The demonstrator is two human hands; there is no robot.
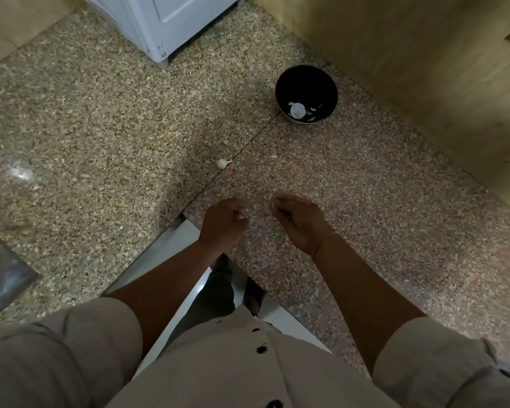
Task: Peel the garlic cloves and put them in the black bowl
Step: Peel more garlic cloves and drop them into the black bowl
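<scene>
You're in a beige button-front shirt (pixel 218 378), dark buttons (pixel 261 348) down the front. Left sleeve (pixel 71 348) at 7 o'clock, right sleeve (pixel 439 366) at 5, both rolled. Dark trousers (pixel 215 293).

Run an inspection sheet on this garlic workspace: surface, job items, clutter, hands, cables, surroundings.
Surface: speckled stone counter, with a diagonal seam across it.
Job's things: black bowl stands upright near the far wall, with white garlic pieces inside. One garlic clove lies on the counter, apart from the bowl; cannot tell if it is peeled.
Clutter: a small pale fleck on the counter, possibly peel.
Hands: left hand and right hand are at the near edge with fingers curled; cannot tell if either holds anything.
Cables: nothing seen.
Surroundings: white appliance at the back, wood-look wall on the right, metal edge on the left.
</scene>
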